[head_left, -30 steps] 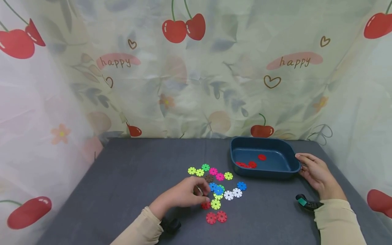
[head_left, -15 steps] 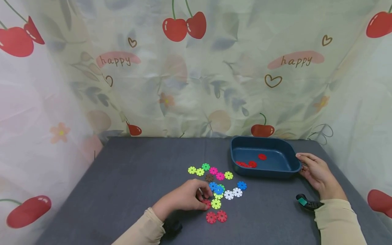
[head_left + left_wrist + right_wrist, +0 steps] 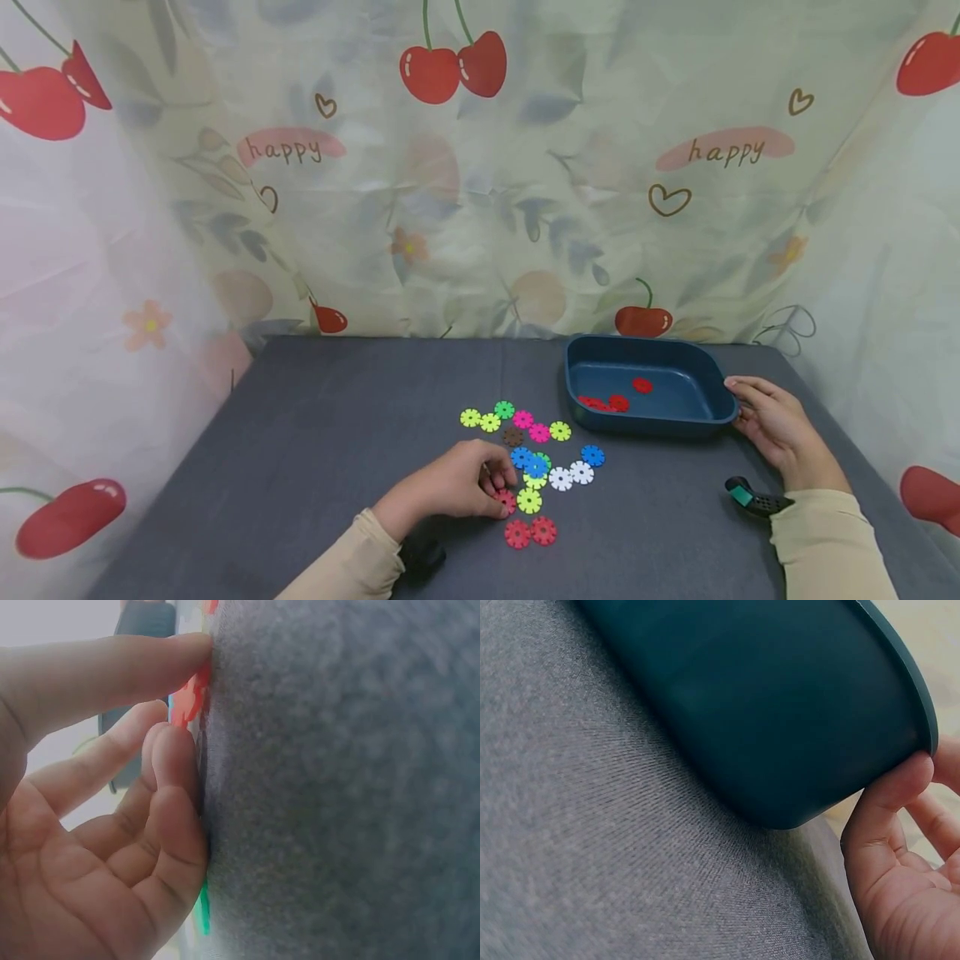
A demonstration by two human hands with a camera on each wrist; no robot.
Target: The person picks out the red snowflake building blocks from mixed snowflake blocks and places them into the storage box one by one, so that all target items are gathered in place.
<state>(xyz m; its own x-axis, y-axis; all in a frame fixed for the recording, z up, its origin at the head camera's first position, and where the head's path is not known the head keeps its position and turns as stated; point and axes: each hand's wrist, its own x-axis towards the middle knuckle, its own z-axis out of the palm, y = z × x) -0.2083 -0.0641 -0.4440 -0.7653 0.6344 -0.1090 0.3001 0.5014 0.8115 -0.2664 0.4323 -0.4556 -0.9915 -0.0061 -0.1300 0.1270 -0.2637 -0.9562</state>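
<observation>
My left hand (image 3: 463, 482) is down on the tabletop, its thumb and curled fingers at a red notched building disc (image 3: 507, 501). In the left wrist view that red disc (image 3: 191, 697) shows edge-on between thumb and fingers; part of it is hidden. Two more red discs (image 3: 517, 533) lie just in front, and a yellow disc (image 3: 529, 500) sits right beside it. At the right, my right hand (image 3: 776, 429) pinches the rim of a dark blue plastic bin (image 3: 765, 705) between thumb and fingers. Inside the bin (image 3: 645, 427) lie several red discs (image 3: 618, 403).
Farther back on the dark grey cloth (image 3: 360, 400) are yellow, green, pink and brown discs (image 3: 513, 437). Blue discs (image 3: 592, 455) and white discs (image 3: 560, 478) lie right of my left hand, some overlapping. A printed curtain (image 3: 480, 208) stands behind the table.
My left hand has shifted slightly right, and its thumb has come down onto the red disc. My right hand and the bin have stayed in place.
</observation>
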